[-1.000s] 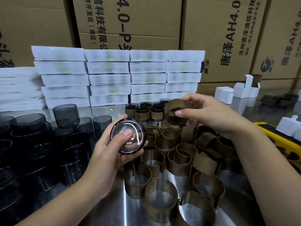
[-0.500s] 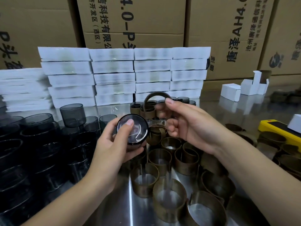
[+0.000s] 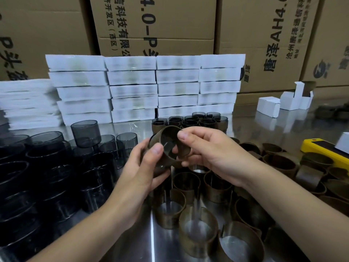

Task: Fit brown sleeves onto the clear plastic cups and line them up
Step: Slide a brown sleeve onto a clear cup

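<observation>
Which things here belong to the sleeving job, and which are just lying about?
Job: left hand, right hand, the clear plastic cup and brown ring-shaped sleeve they hold; loose brown sleeves; bare smoky cups; sleeved cups in rows.
Lying about: stacked white flat packs; small white cardboard boxes; yellow slab-shaped device; brown cardboard cartons.

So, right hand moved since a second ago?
Yes. Against the sleeved cups, the right hand came left and nearer the person, bringing its sleeve to the cup in the left hand.

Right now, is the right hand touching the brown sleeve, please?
Touching. The head view shows the right hand's thumb and fingers pinching the brown sleeve; the left hand grips the cup.
</observation>
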`<act>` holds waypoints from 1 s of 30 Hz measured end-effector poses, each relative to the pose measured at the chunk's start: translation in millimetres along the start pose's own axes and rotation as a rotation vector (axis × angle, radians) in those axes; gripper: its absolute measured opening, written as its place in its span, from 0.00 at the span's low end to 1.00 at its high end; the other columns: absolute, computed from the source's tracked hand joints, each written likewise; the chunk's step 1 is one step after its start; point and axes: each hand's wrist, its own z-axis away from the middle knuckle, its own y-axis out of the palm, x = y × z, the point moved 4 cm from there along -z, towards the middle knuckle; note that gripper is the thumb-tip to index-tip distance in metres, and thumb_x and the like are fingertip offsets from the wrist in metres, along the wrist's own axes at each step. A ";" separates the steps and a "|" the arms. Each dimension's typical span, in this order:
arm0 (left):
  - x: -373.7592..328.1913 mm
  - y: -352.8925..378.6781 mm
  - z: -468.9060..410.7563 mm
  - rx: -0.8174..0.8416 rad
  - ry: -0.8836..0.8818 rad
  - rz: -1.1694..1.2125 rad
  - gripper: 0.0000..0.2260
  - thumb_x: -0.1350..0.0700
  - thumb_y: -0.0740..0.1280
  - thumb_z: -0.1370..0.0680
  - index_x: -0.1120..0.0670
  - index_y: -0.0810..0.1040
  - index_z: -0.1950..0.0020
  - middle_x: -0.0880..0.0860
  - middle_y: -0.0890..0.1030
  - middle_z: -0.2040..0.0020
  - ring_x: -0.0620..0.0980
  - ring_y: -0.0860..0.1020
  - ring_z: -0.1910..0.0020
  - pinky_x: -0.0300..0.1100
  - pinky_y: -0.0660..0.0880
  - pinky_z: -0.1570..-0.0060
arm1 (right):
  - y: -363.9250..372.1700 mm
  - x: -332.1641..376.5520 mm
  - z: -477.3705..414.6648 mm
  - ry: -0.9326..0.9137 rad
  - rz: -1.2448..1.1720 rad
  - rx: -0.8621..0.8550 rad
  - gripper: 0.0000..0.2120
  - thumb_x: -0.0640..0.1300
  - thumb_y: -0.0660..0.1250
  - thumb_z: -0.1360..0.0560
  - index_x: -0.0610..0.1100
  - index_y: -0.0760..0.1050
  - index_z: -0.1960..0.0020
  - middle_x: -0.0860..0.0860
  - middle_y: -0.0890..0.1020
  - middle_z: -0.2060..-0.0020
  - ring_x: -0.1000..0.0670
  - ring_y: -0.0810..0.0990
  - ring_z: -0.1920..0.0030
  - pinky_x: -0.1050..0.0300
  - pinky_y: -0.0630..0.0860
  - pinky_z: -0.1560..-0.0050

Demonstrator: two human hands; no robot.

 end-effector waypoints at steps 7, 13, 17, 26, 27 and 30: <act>2.0 -4.0 -0.1 -0.009 0.048 -0.098 0.57 0.28 0.77 0.53 0.46 0.66 0.27 0.50 0.79 0.36 0.51 0.78 0.38 0.53 0.71 0.34 | 0.3 -1.0 0.7 -0.003 -0.011 -0.089 0.22 0.51 0.74 0.41 0.40 0.77 0.52 0.47 0.83 0.63 0.51 0.82 0.63 0.61 0.79 0.62; 5.2 -4.6 -0.6 -0.062 0.041 -0.127 0.54 0.32 0.80 0.53 0.45 0.68 0.30 0.46 0.80 0.39 0.47 0.79 0.39 0.53 0.72 0.36 | 2.5 -3.3 1.8 -0.039 0.088 -0.194 0.23 0.53 0.74 0.44 0.41 0.76 0.54 0.47 0.81 0.64 0.51 0.80 0.65 0.61 0.80 0.64; 10.0 -7.7 -1.7 -0.118 0.020 -0.133 0.49 0.40 0.82 0.51 0.45 0.70 0.32 0.48 0.80 0.40 0.48 0.80 0.42 0.53 0.74 0.37 | 3.6 -4.5 2.3 -0.056 0.163 -0.228 0.21 0.55 0.74 0.44 0.43 0.76 0.57 0.49 0.79 0.65 0.54 0.78 0.67 0.61 0.78 0.64; 5.8 -10.5 -3.3 -0.163 0.035 -0.077 0.42 0.48 0.79 0.47 0.47 0.72 0.34 0.50 0.82 0.43 0.48 0.82 0.45 0.48 0.78 0.45 | 0.5 -4.0 4.1 0.018 0.338 -0.116 0.16 0.51 0.75 0.33 0.53 0.78 0.47 0.55 0.83 0.49 0.55 0.83 0.52 0.55 0.78 0.44; 5.2 -10.2 -3.2 -0.165 0.038 -0.075 0.43 0.48 0.79 0.48 0.47 0.72 0.34 0.50 0.82 0.43 0.48 0.82 0.46 0.47 0.78 0.45 | 0.9 -3.7 3.8 0.007 0.339 -0.118 0.14 0.50 0.75 0.32 0.53 0.78 0.47 0.55 0.83 0.49 0.55 0.84 0.52 0.54 0.78 0.43; 4.2 -8.9 -2.2 -0.146 0.040 -0.092 0.45 0.48 0.79 0.48 0.47 0.70 0.32 0.50 0.81 0.41 0.48 0.81 0.44 0.51 0.76 0.40 | 0.2 -2.5 2.3 -0.033 0.354 -0.163 0.11 0.49 0.73 0.30 0.53 0.79 0.48 0.56 0.83 0.54 0.53 0.83 0.53 0.53 0.79 0.45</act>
